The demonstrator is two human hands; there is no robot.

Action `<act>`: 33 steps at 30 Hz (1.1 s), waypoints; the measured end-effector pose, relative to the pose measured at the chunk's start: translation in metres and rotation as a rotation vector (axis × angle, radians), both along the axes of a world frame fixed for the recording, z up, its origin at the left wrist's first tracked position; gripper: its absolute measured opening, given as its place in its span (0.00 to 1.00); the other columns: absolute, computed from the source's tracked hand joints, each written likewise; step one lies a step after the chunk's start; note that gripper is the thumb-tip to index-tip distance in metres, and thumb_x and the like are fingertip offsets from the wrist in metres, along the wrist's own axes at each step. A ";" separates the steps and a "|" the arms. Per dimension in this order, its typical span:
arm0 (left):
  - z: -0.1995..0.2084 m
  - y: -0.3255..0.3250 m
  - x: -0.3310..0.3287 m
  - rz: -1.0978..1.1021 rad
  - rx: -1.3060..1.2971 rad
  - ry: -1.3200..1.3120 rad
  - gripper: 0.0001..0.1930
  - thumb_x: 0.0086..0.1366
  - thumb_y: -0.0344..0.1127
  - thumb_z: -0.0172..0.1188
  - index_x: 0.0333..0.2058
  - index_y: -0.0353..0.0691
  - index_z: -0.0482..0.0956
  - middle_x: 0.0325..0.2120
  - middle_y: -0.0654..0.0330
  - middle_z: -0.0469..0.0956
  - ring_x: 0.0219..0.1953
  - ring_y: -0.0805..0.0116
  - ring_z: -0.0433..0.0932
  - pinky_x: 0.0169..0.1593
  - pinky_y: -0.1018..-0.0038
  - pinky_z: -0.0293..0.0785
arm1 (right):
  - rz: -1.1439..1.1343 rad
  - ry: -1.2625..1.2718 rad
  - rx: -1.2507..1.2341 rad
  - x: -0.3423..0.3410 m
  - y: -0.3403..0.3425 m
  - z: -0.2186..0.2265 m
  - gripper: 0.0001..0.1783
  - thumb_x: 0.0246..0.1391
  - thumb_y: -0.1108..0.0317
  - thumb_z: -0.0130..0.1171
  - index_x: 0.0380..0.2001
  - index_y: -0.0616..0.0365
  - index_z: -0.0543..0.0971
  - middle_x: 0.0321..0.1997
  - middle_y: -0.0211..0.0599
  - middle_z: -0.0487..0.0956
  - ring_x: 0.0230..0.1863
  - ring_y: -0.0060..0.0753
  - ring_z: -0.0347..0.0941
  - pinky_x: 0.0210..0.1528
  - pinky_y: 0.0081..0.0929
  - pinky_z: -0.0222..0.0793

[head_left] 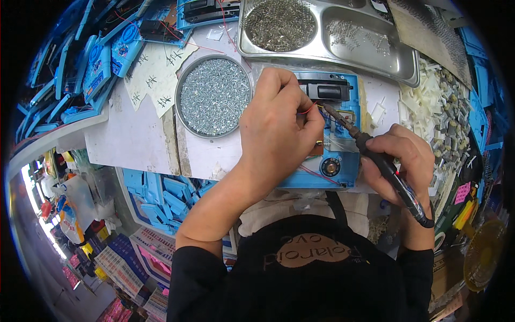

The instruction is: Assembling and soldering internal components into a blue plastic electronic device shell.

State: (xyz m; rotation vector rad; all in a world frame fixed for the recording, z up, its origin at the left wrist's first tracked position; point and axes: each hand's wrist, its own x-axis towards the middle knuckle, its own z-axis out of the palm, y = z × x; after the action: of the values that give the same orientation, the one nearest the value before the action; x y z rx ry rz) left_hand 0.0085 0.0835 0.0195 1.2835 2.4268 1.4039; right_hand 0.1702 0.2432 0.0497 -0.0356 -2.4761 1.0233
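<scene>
A blue plastic housing (350,177) lies open in front of me, with a black module (328,92) along its far edge and a small round speaker (330,167) at its near right. My left hand (280,121) reaches over the housing's left side, thumb and forefinger pinched on a thin red wire (307,111). In my right hand (405,155) is a soldering iron (385,167), gripped like a pen. Its tip points left and meets the wires by my left fingertips, just below the black module. My left hand hides part of the housing's inside.
Left of the housing stands a round dish of small screws (214,96). A metal tray (370,56) of small metal parts lies behind. White plastic pieces (424,102) are heaped at right. Blue housings (96,70) pile up at far left, and more blue parts (161,196) fill a bin below.
</scene>
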 end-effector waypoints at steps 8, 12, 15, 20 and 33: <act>-0.005 0.001 -0.001 -0.008 -0.012 0.077 0.07 0.50 0.23 0.67 0.26 0.35 0.77 0.37 0.56 0.73 0.29 0.59 0.78 0.30 0.66 0.76 | -0.009 0.003 0.006 -0.001 0.000 0.000 0.16 0.42 0.76 0.72 0.37 0.57 0.82 0.25 0.36 0.79 0.22 0.36 0.74 0.24 0.30 0.68; -0.004 0.001 -0.001 -0.005 -0.014 0.054 0.07 0.49 0.23 0.67 0.26 0.35 0.76 0.36 0.56 0.73 0.29 0.58 0.78 0.31 0.66 0.76 | -0.011 0.003 0.010 0.002 0.001 -0.001 0.16 0.42 0.75 0.72 0.37 0.57 0.82 0.25 0.36 0.79 0.21 0.36 0.73 0.24 0.30 0.68; -0.004 0.001 -0.001 -0.006 -0.019 0.058 0.07 0.49 0.23 0.67 0.26 0.35 0.76 0.36 0.56 0.73 0.29 0.58 0.78 0.31 0.66 0.76 | -0.002 0.002 0.008 0.005 0.001 0.002 0.16 0.43 0.74 0.73 0.38 0.56 0.82 0.25 0.36 0.79 0.21 0.36 0.73 0.24 0.29 0.67; -0.006 0.000 0.000 -0.001 -0.014 0.048 0.07 0.49 0.23 0.67 0.26 0.35 0.76 0.36 0.56 0.72 0.29 0.58 0.78 0.31 0.66 0.76 | -0.020 0.017 0.009 0.015 0.001 0.008 0.18 0.44 0.73 0.73 0.40 0.55 0.80 0.24 0.35 0.79 0.20 0.35 0.72 0.23 0.28 0.65; -0.003 0.001 0.000 0.009 -0.011 0.042 0.06 0.51 0.22 0.69 0.24 0.35 0.79 0.34 0.57 0.73 0.34 0.63 0.76 0.35 0.72 0.75 | -0.103 0.025 -0.063 0.031 0.004 0.010 0.16 0.46 0.73 0.72 0.40 0.59 0.80 0.24 0.38 0.78 0.21 0.32 0.72 0.24 0.25 0.65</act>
State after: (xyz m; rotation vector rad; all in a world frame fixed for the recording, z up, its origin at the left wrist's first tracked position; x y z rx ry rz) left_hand 0.0090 0.0841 0.0169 1.3141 2.4663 1.3778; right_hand 0.2013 0.2473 0.0600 -0.1677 -2.3928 1.0515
